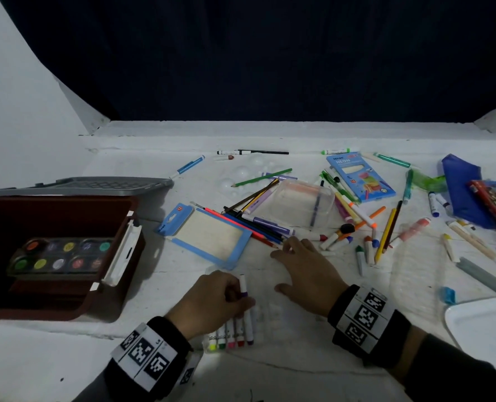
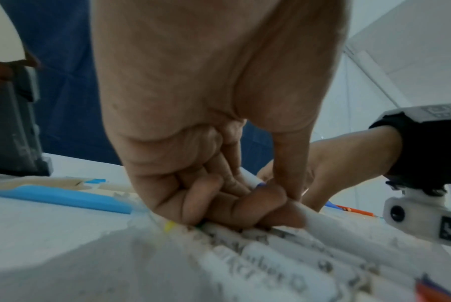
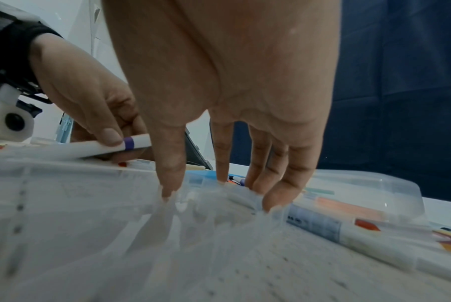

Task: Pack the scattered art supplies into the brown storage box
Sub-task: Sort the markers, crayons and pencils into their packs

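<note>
Storage box: brown storage box [image 1: 67,300] stands open at the bench's left edge, a paint palette [image 1: 58,256] inside, its grey lid [image 1: 81,185] lying behind it.
Bench: we see a white, rough bench [image 1: 52,358] strewn with markers, pencils and a blue crayon box [image 1: 360,177].
Room: a dark blue curtain [image 1: 270,53] hangs behind, with white walls at both sides.
Left hand: our left hand [image 1: 212,300] has its grip curled round a purple-banded marker [image 1: 243,287], over a row of markers [image 1: 232,335].
Right hand: our right hand [image 1: 304,271] lies with fingers straight and spread, tips pressing clear plastic packaging [image 3: 219,204].
</note>
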Demonstrator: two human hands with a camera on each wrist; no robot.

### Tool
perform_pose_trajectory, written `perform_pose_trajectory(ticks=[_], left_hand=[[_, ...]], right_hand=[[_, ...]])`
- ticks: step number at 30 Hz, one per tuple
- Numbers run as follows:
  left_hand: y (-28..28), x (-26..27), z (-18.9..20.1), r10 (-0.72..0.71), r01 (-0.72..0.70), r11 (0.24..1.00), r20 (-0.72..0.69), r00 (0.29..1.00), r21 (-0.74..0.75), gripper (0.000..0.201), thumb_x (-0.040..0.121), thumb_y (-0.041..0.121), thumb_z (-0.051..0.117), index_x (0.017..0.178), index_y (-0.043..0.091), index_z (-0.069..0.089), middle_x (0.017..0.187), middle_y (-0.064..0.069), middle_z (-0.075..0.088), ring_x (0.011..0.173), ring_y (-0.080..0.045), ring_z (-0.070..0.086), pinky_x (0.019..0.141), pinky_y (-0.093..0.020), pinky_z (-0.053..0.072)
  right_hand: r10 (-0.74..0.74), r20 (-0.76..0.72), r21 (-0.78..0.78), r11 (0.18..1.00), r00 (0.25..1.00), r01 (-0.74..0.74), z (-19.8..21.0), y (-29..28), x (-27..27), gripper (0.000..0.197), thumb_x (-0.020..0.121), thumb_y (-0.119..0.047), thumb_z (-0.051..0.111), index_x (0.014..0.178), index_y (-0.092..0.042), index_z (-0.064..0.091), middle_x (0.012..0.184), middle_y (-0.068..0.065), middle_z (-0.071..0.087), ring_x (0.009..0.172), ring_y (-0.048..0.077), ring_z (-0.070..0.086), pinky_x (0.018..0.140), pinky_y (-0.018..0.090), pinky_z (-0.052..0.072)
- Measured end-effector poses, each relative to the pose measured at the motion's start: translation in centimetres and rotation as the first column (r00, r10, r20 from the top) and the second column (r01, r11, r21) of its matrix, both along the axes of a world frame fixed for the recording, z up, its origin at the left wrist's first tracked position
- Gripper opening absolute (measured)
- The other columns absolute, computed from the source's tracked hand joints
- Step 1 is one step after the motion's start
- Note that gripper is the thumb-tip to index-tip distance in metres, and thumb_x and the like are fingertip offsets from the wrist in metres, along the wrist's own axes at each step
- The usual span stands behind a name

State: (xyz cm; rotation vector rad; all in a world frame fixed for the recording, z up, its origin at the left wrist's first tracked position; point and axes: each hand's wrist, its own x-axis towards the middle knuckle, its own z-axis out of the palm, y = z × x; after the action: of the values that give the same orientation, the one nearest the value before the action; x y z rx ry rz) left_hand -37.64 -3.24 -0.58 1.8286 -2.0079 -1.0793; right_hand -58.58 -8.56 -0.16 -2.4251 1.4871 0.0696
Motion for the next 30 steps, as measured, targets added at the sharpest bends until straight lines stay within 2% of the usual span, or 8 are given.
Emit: perform_pose_trajectory(ticks=[2, 5, 7, 11, 19, 26, 28, 30], left_hand=[[0.0, -0.3, -0.1, 0.016, -0.015, 0.999, 0.044, 0.999, -0.032, 0.032, 0.082, 0.05, 0.074, 0.095, 0.026, 0.058, 0.07, 0.007, 0.065, 0.058, 0.003, 0.057, 0.054, -0.013, 0.04], [0.1, -0.9, -0.1, -0.01, 0.015, 0.998, 0.101, 0.995, -0.056, 0.053, 0.079, 0.05, 0.077, 0.116, 0.032, 0.044, 0.071, 0.007, 0.065, 0.061, 0.001, 0.059, 0.058, -0.016, 0.043], [0.2, -1.2, 0.0, -0.047, 0.075, 0.989, 0.217, 0.975, -0.124, 0.055, 0.079, 0.055, 0.074, 0.118, 0.029, 0.045, 0.079, 0.007, 0.066, 0.071, -0.003, 0.06, 0.068, -0.024, 0.05], [0.4, -1.5, 0.3, -0.1, 0.192, 0.964, 0.421, 0.902, -0.183, 0.056, 0.082, 0.066, 0.06, 0.121, 0.029, 0.046, 0.107, 0.009, 0.053, 0.096, -0.014, 0.055, 0.082, -0.031, 0.047], [-0.5, -1.1, 0.3, -0.181, 0.25, 0.96, 0.405, 0.896, -0.124, 0.071, 0.071, 0.079, 0.049, 0.12, 0.028, 0.043, 0.109, 0.009, 0.045, 0.09, -0.011, 0.049, 0.079, -0.028, 0.046], [-0.4, -1.7, 0.3, -0.203, 0.304, 0.939, 0.455, 0.867, -0.16, 0.057, 0.083, 0.067, 0.059, 0.115, 0.021, 0.051, 0.112, 0.003, 0.047, 0.097, -0.018, 0.052, 0.081, -0.032, 0.045], [0.1, -1.6, 0.1, -0.208, 0.311, 0.937, 0.464, 0.861, -0.157, 0.054, 0.085, 0.065, 0.058, 0.116, 0.02, 0.053, 0.114, 0.003, 0.047, 0.1, -0.017, 0.051, 0.083, -0.032, 0.045], [0.4, -1.1, -0.2, -0.206, 0.302, 0.937, 0.415, 0.886, -0.178, 0.059, 0.083, 0.066, 0.058, 0.121, 0.021, 0.056, 0.117, 0.004, 0.049, 0.102, -0.017, 0.052, 0.084, -0.033, 0.047]], right_hand=[[0.004, -0.008, -0.003, 1.0, 1.0, -0.004, 0.0, 0.2, -0.2, 0.063, 0.084, -0.048, 0.066, 0.139, -0.024, 0.044, 0.132, 0.003, 0.035, 0.118, 0.022, 0.037, 0.093, 0.041, 0.047], [0.015, -0.03, -0.008, 1.0, 0.999, -0.015, 0.0, 0.1, -0.2, 0.064, 0.084, -0.048, 0.066, 0.139, -0.024, 0.043, 0.135, 0.004, 0.034, 0.12, 0.023, 0.036, 0.092, 0.042, 0.048], [0.02, -0.05, -0.016, 1.0, 0.999, -0.02, 0.0, 0.1, -0.1, 0.061, 0.084, -0.046, 0.067, 0.136, -0.023, 0.044, 0.134, 0.005, 0.035, 0.12, 0.025, 0.037, 0.088, 0.043, 0.049], [0.006, -0.099, -0.051, 0.999, 0.995, -0.011, 0.1, -0.2, 0.4, 0.05, 0.087, -0.033, 0.066, 0.132, -0.021, 0.045, 0.131, 0.007, 0.038, 0.115, 0.029, 0.042, 0.08, 0.043, 0.051], [-0.017, -0.123, -0.065, 0.998, 0.992, 0.01, -0.1, -0.4, 1.0, 0.048, 0.085, -0.018, 0.068, 0.127, -0.02, 0.044, 0.129, 0.009, 0.038, 0.112, 0.031, 0.043, 0.076, 0.043, 0.05], [-0.028, -0.115, -0.076, 0.997, 0.993, 0.019, -0.1, -0.2, 1.2, 0.045, 0.087, -0.017, 0.066, 0.128, -0.019, 0.046, 0.129, 0.009, 0.039, 0.11, 0.029, 0.044, 0.074, 0.042, 0.051], [-0.02, -0.075, -0.048, 0.999, 0.997, 0.016, -0.1, -0.2, 0.8, 0.048, 0.088, -0.023, 0.066, 0.131, -0.02, 0.046, 0.129, 0.007, 0.04, 0.113, 0.027, 0.043, 0.078, 0.042, 0.051], [0.001, -0.004, -0.015, 1.0, 1.0, -0.001, -0.3, 0.0, 0.0, 0.052, 0.09, -0.031, 0.062, 0.138, -0.021, 0.044, 0.133, 0.005, 0.04, 0.118, 0.024, 0.04, 0.089, 0.041, 0.047]])
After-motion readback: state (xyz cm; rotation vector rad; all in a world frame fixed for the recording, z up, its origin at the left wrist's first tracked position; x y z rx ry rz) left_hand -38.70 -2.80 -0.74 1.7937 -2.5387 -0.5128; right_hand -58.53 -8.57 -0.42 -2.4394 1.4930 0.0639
